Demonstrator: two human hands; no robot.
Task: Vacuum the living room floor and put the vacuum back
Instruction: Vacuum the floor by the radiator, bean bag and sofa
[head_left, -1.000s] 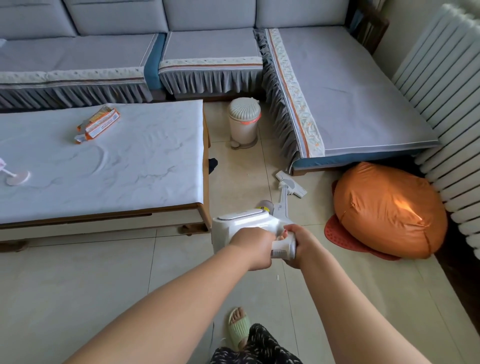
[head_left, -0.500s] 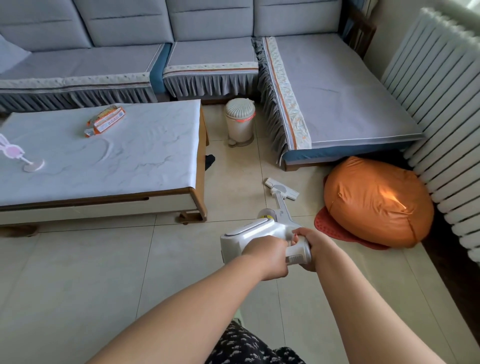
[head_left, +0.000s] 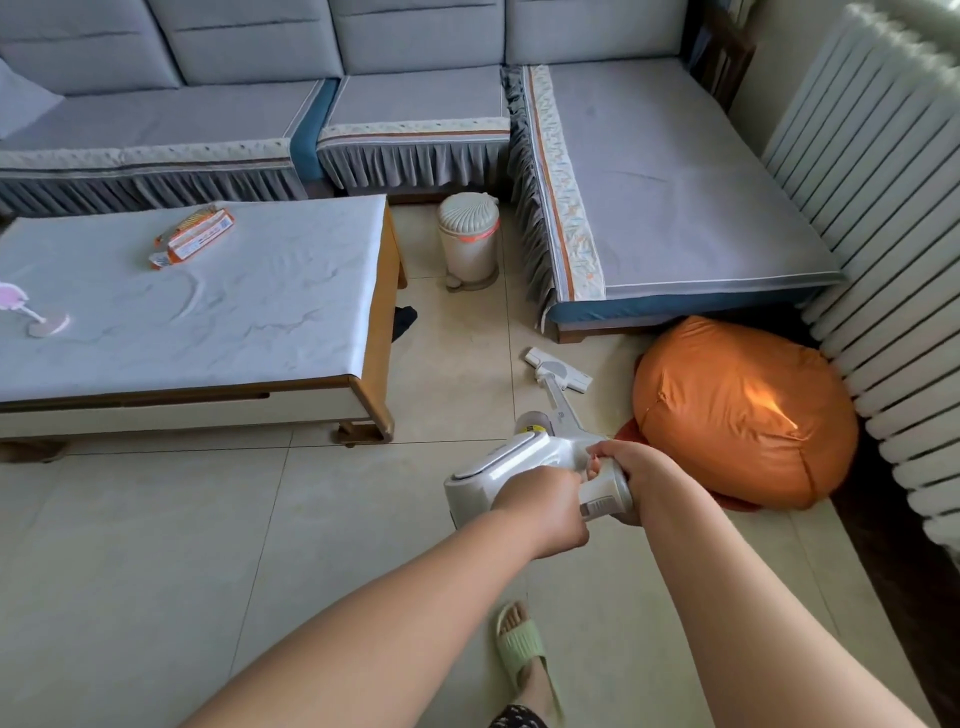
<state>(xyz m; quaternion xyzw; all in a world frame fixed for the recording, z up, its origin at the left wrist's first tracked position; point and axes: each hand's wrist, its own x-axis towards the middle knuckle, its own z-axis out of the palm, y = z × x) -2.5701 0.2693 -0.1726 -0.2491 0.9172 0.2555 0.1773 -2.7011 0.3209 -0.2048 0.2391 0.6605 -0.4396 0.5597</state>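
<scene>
While both hands grip the white cordless stick vacuum (head_left: 540, 457), its flat floor head (head_left: 558, 370) rests on the pale tiled floor (head_left: 156, 545) between the low cloth-covered desk (head_left: 208, 312) on the left and the orange beanbag cushion (head_left: 743, 410) on the right. The left hand (head_left: 545, 506) wraps the body's near end; the right hand (head_left: 631, 467) curls round the handle. This looks like the vacuuming step, mid-stroke. Next, the head likely needs steering toward the cream pedal bin (head_left: 469, 239) and the grey sofa's (head_left: 649, 182) edge.
</scene>
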